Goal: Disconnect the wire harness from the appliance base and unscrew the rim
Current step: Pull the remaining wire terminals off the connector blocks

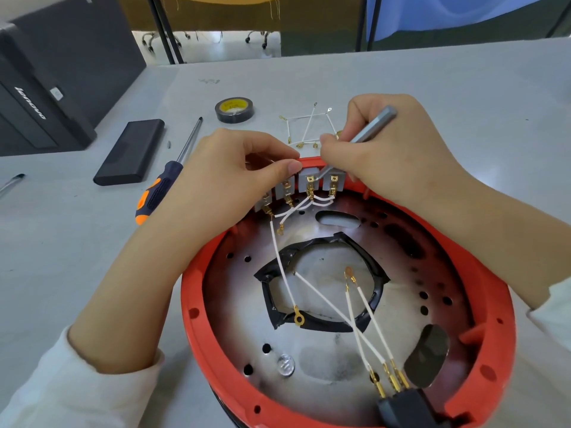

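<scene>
Step in hand: harness disconnection, judged under way; rim screws apparently not yet reached.
Far left, off the work: black desktop computer case (46, 97) at bench edge; flat black rectangular block (131, 151) beside it; orange-and-navy handled screwdriver (168, 177) lying just left of left wrist; black roll of insulating tape (234, 110) further back.
Left hand (234, 168): grip pressed together, thumb and forefinger pinching at something small by row of grey terminal blocks (296, 188); exact item pinched hidden under fingers.
Task thing: round red plastic appliance base with metal inner plate (309, 319), tilted toward viewer on grey bench (309, 78); white wire harness with brass terminals (312, 199) plugged into blocks at far rim; other white leads lying loose across plate toward black plug block (408, 406) at near edge.
Behind rim: loose bundle of short white wires with brass ring lugs (309, 128) on bench, apparently removed.
Right hand (383, 156): grip curled round slim grey metal tool (370, 128), tip at top of third block.
Next move calls for: tip under brass spade, gentle prying, left fingers pulling connector straight off.
In the way: close-packed terminals, crossing jumper loops, both hands crowding same spot; slip of tip likely to bend a tab.
</scene>
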The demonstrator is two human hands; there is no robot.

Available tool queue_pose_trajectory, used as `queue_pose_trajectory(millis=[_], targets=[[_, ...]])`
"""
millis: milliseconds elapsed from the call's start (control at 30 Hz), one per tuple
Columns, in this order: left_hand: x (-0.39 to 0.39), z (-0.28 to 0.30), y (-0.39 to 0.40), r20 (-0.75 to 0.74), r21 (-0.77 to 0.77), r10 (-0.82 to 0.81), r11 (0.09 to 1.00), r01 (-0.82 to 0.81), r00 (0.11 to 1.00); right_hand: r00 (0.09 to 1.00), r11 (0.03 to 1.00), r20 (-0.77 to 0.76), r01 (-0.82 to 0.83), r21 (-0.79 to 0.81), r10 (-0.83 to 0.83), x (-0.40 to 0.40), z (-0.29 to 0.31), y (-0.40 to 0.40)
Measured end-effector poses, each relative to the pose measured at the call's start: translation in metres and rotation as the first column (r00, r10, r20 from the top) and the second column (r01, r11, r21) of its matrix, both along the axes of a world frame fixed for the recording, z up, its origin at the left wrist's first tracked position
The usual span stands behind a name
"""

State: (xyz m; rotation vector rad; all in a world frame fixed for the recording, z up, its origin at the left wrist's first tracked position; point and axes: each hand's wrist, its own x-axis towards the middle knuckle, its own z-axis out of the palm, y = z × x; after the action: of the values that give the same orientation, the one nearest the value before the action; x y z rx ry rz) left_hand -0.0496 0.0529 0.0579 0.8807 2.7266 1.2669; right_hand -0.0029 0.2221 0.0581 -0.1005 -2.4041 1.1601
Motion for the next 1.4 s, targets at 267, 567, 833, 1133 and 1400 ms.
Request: queue_pose_trajectory(millis=[267,567,833,1133,1400], targets=[[0.0001,-0.0008,-0.0001,-0.003,-0.002,-0.002,1.0,0.002,1.0,0.999,1.0,0.028,-0.026,-0.009,0.026,0.0005,0.0019,-0.0011],[-0.0007,-0.0011,-0.0004,-0.001,-0.006,0.004,1.0,-0.004,1.0,0.994,0.999,0.111,-0.02,-0.033,0.023,-0.0069,0.0069,-0.0012],[-0.0014,-0.0014,-0.0009,-0.009,-0.009,0.001,1.0,-0.001,1.0,1.0,0.999,-0.012,-0.004,0.044,0.004,-0.0006,0.0018,-0.0016],[-0.0015,-0.0017,-0.0014,-0.005,0.006,-0.004,1.0,0.004,1.0,1.0,1.0,0.012,-0.005,0.02,0.005,-0.0015,0.0022,-0.001],[-0.0019,-0.0019,-0.001,0.013,0.014,-0.003,1.0,0.003,1.0,0.992,0.99,0.12,-0.03,-0.138,0.047,-0.0084,0.0071,0.0017]])
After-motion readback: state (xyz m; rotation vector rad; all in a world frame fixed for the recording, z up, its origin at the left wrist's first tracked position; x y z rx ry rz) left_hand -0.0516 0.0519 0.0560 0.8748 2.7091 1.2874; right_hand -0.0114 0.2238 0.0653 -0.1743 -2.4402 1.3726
